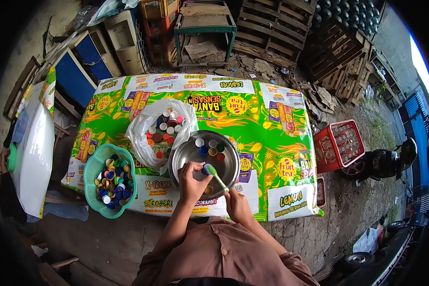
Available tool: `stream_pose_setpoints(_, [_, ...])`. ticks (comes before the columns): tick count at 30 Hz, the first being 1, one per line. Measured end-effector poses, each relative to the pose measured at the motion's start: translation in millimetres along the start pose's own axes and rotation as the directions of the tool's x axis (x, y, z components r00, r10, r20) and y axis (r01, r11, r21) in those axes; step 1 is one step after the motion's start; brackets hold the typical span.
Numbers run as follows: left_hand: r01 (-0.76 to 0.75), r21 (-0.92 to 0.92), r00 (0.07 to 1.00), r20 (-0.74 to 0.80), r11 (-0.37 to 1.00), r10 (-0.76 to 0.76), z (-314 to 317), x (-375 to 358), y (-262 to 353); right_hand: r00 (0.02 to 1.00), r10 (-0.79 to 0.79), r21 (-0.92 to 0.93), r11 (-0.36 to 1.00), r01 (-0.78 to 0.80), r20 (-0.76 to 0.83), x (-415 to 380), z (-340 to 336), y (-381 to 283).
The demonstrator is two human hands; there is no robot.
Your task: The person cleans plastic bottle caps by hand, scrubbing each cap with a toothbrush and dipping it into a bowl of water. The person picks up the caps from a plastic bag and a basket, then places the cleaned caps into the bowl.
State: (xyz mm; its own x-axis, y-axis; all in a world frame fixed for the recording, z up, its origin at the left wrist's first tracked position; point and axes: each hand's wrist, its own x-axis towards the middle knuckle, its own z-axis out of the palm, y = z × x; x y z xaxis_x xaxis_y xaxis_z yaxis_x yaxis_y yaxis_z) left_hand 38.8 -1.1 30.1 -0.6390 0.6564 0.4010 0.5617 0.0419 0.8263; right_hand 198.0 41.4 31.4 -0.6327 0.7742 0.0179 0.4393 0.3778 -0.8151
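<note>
My left hand [192, 180] is closed on a blue bottle cap [206, 168] over the near left part of a metal bowl [234, 157]. In my right hand [237, 205] is a green and white toothbrush [219, 179], its head touching the cap. Several loose caps in white, blue, green and red lie in the bowl, and a yellowish cap [208, 189] sits near its front. Behind and left of the bowl stands an open white plastic bag [140, 125] with red, white and brown caps inside. A mint-green basket [91, 180] at the left holds many mixed caps.
A green printed plastic cover [252, 128] lies over the table. At the far left, another person's hand [5, 159] is by a second covered table [33, 157]. A red crate of bottles [338, 145] stands beyond the right edge; wooden pallets [271, 24] lean at the back.
</note>
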Motion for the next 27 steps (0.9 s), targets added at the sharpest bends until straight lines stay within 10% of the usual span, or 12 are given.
stream_pose_setpoints(27, [-0.01,-0.09,0.999,-0.036,0.996,0.007,7,-6,-6,0.999,0.043,-0.089,0.995,-0.04,0.026,0,-1,23])
